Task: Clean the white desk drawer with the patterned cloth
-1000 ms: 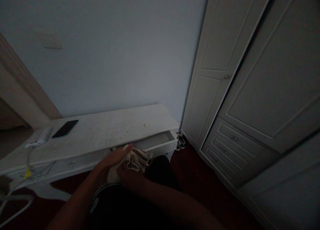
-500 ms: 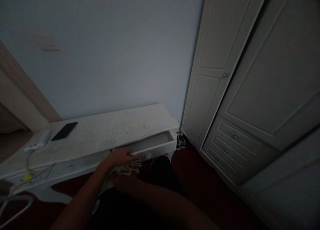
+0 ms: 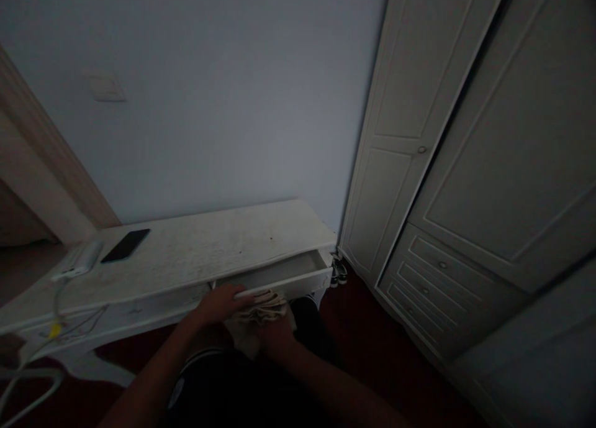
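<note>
The cream folded cloth point(image 3: 261, 305) sits at lower centre. The white wooden table point(image 3: 195, 254), speckled with grey marks, bears a black flat phone point(image 3: 125, 246) at left. The dark red floor point(image 3: 363, 328) meets the off-white panelled wardrobe point(image 3: 465, 167) at right.

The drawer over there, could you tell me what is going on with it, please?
A person is at a white table whose right-hand drawer is pulled partly open. The left hand is at the drawer's front edge, though the dim light hides how firmly it grips. The right hand holds a folded pale cloth just below the drawer front. A phone lies at the table's left end.
</note>
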